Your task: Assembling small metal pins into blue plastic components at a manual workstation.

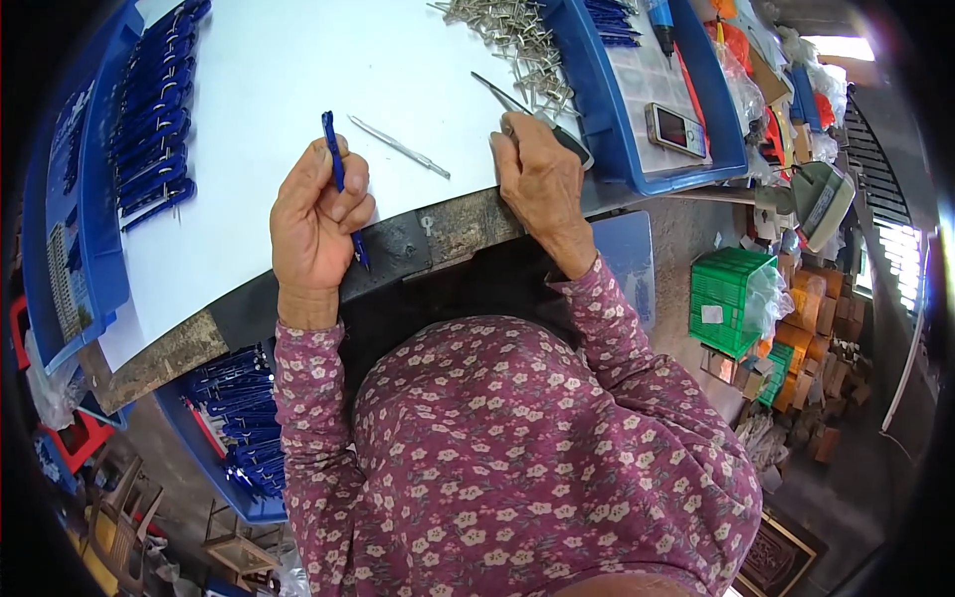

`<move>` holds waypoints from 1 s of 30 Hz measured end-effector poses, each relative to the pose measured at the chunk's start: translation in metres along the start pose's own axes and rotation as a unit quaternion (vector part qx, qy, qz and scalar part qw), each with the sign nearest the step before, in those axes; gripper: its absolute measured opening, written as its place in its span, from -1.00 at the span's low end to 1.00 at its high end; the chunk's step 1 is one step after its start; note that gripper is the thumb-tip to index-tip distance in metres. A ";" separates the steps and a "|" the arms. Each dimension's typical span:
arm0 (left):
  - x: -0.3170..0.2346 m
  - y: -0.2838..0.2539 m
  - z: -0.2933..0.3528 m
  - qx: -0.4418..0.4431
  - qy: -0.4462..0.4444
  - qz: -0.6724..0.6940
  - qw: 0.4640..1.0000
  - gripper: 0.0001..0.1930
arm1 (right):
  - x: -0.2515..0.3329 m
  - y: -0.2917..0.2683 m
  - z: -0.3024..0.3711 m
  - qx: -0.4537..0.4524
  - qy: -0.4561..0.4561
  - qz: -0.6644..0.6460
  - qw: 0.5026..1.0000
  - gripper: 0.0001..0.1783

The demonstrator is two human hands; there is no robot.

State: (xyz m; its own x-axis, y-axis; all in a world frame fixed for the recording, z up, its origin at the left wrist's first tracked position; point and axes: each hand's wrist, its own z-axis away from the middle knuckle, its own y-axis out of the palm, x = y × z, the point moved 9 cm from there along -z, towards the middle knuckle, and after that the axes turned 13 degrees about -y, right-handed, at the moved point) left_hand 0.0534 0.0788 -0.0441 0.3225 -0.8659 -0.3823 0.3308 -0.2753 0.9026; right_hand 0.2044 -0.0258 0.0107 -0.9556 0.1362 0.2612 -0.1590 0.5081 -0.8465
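My left hand (pixel 320 204) is closed around a slim blue pen (pixel 332 139), held upright. Its top shows above the fingers and its pointed end below them, over the table's near edge. To its right on the white sheet (pixel 259 129) lies a thin, clear-silvery rod (pixel 398 146), touched by neither hand. My right hand (pixel 542 174) rests at the table edge with its fingers curled, and whatever is in them is hidden. Just behind it lies a pointed metal tool (pixel 494 92) with a dark handle, partly covered by that hand.
Blue pens (pixel 157 109) lie in a column at the left beside a blue tray (pixel 99 259). Small metal parts (pixel 522 45) are heaped at the back right. Another blue tray (pixel 637 164) holds a phone (pixel 676 129). A bin of pens (pixel 239 418) stands below left; a green crate (pixel 731 298) is right.
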 end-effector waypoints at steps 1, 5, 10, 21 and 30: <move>0.000 0.000 0.000 0.001 0.002 -0.001 1.000 -0.79 | 0.002 0.002 0.001 0.002 -0.002 -0.003 1.000 -0.83; 0.000 -0.002 -0.001 0.005 0.003 -0.003 1.000 -0.80 | 0.009 0.007 0.001 0.001 -0.020 -0.006 1.000 -0.85; 0.001 0.002 -0.001 0.006 0.001 -0.009 1.000 -0.80 | 0.010 0.008 -0.003 0.002 -0.053 -0.039 0.998 -0.88; 0.003 0.017 0.002 0.002 -0.015 -0.039 0.999 -0.85 | 0.018 0.027 0.001 0.136 0.222 -0.597 0.759 -0.73; 0.014 0.017 0.000 -0.023 -0.033 0.002 0.999 -0.85 | 0.082 0.023 -0.010 0.237 0.185 -0.692 0.656 -0.71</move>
State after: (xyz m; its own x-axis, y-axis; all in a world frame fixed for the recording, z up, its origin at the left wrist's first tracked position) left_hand 0.0635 0.0623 -0.0344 0.2654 -0.8931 -0.3632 0.3704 -0.2534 0.8937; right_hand 0.1249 0.0058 0.0178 0.2966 0.0656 0.9527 -0.9545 0.0533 0.2935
